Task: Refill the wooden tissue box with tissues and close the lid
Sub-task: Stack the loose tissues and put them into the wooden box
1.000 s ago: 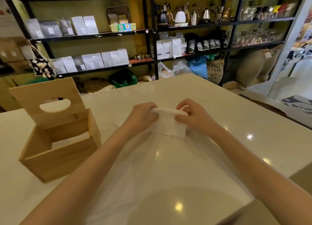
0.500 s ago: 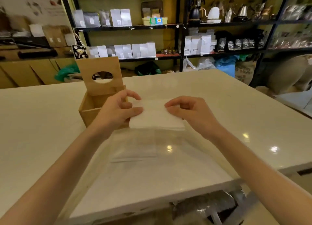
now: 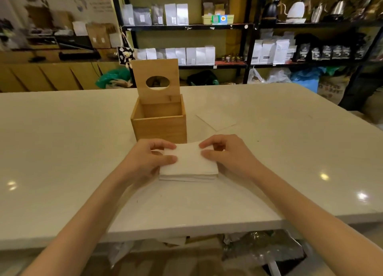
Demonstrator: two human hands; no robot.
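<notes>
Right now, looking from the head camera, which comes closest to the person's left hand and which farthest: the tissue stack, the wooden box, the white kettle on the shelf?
1. Tissue stack: touching, held in the left hand, right beside it.
2. Wooden box: on the table just beyond the hand, lid standing open.
3. White kettle: far off on the upper right shelf, past the table.

White table (image 3: 62, 151); black shelves (image 3: 186, 28) behind, white bags (image 3: 194, 56).

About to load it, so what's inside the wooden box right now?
The wooden box stands open, lid upright. Only bare inner walls show; its front wall hides the bottom. The tissue stack is outside, held by both hands.
</notes>
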